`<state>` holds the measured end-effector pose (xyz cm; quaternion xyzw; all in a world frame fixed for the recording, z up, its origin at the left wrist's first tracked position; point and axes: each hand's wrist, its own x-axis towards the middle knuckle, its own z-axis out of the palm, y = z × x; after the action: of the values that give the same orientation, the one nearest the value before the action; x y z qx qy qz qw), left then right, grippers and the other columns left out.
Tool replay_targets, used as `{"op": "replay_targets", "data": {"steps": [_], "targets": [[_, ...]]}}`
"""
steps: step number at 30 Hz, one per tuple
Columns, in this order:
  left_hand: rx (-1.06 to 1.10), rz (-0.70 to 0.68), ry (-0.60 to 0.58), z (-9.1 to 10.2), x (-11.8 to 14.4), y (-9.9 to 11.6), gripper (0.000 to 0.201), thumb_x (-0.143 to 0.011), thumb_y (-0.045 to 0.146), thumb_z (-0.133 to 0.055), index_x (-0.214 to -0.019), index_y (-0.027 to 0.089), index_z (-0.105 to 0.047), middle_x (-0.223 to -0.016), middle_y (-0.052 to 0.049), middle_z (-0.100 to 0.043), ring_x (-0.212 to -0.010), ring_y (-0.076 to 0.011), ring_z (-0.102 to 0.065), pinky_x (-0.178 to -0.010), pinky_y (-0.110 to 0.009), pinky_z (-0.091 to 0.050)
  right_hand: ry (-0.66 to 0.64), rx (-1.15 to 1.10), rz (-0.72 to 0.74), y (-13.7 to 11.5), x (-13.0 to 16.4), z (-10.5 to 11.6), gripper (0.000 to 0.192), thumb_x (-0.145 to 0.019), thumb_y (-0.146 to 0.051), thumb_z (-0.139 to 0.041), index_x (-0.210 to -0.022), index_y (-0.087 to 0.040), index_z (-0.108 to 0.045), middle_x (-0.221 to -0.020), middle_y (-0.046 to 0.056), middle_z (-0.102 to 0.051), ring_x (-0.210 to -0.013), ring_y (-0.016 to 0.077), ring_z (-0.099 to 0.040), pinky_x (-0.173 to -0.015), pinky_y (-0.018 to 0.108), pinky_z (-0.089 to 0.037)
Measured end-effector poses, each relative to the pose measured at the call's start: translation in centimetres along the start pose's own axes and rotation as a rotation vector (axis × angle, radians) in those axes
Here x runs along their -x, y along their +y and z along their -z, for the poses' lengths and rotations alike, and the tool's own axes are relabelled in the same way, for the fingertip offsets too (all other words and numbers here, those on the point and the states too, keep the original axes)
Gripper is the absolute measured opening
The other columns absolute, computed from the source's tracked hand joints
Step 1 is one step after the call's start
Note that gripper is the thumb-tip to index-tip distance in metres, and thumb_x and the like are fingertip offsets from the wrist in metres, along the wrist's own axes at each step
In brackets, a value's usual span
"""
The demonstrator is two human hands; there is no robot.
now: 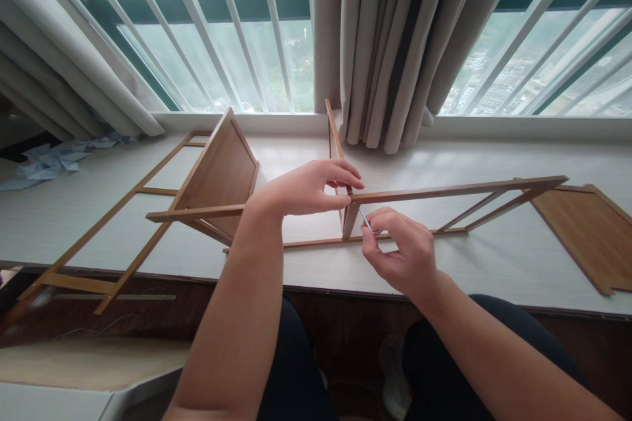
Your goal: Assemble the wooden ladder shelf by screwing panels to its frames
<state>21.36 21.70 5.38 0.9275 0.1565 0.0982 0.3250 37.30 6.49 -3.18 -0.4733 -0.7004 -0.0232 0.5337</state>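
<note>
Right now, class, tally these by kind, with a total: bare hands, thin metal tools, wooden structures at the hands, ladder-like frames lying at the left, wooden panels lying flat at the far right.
Bare hands: 2, the left hand and right hand
Thin metal tool: 1
Wooden structure: 1
Ladder-like frame: 1
Flat-lying panel: 1
Total: 6

Head-worn view, forward and down
</note>
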Motion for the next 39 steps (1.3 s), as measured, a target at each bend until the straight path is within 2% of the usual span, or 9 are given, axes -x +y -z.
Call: {"op": "replay_targets", "data": {"steps": [24, 39], "targets": [[-0.01, 0.006, -0.001, -0.05, -0.07, 0.11, 0.032, -0.09, 0.027, -0.064, -0.119, 0.023, -0.078, -0.134, -0.007, -0.067, -0.116, -0.0217, -0.066, -0.105, -0.033, -0.051, -0.088, 0.072, 0.064, 0.1, -0.51, -0.21, 0.019, -0.092, -0.006, -0.057, -0.086, -0.023, -0.051, -0.077, 0.001, -0.064, -0.069, 0.0157, -0.06, -0.065, 0.029, -0.049], [-0.023, -0.002, 0.004, -0.06, -0.04, 0.08, 0.032, -0.09, 0.027, -0.064, -0.118, 0.024, -0.078, -0.133, -0.006, -0.068, -0.116, -0.0219, -0.066, -0.104, -0.032, -0.051, -0.084, 0.075, 0.057, 0.06, -0.39, -0.04, 0.017, -0.096, -0.011, -0.06, -0.084, -0.023, -0.057, -0.075, 0.002, -0.068, -0.068, 0.0159, -0.062, -0.065, 0.03, -0.048]]}}
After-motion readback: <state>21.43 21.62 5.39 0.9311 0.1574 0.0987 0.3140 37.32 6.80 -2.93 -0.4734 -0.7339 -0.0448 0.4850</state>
